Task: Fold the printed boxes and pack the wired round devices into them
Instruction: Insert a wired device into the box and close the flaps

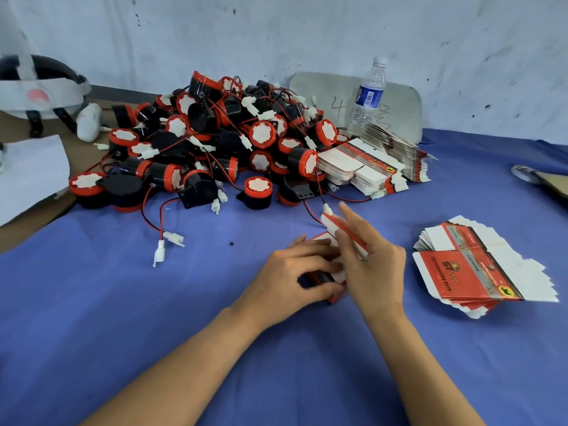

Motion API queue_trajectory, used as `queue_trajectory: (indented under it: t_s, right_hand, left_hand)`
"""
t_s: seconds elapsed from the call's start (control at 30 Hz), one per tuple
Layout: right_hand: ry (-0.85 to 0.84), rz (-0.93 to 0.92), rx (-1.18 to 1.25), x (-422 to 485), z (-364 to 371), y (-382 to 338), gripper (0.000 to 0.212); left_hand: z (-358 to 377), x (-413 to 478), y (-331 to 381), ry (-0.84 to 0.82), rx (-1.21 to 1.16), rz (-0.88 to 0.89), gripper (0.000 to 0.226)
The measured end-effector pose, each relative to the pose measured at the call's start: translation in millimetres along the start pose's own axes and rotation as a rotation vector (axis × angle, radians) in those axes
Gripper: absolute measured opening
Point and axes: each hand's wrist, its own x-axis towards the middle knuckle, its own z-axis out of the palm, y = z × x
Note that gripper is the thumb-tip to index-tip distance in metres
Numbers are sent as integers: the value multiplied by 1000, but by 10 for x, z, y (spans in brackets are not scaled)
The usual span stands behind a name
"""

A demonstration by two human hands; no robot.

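1. Red-capped round devices (pixel 215 142) lie heaped with their wires, well beyond our fingertips and up to the left. Two loose white plugs (pixel 163 250) trail on the blue cloth (pixel 123 302), left of our left hand (pixel 292 272).
2. Our left hand grips the half-folded box (pixel 335 298), with the fingers curled over its top and the thumb along the near side.
3. Our right hand (pixel 372 256) pinches the box's raised flap (pixel 347 233), and the forefinger points straight past it.
4. One wire (pixel 310 213) and its plug lie just beyond those right fingertips.
5. Flat boxes (pixel 479 265) sit stacked to the right of our right knuckles.
6. We judge that the flap could crease off its score if we push it askew. The nearby wire could also snag under it, dragging a device off the heap.
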Motion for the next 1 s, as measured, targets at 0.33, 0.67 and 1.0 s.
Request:
queue_trajectory:
  t_s: [0.33, 0.67, 1.0]
  right_hand:
    - [-145, 33, 43, -43, 115, -3, 23]
    - [-214, -22, -64, -33, 121, 55, 23]
    - [-475, -112, -302, 13, 88, 210, 36]
  left_hand:
    - [67, -21, -15, 331, 15, -241, 41]
    - [-17, -9, -146, -15, -110, -461, 103]
    - [-60, 3, -165, 140, 51, -393, 56]
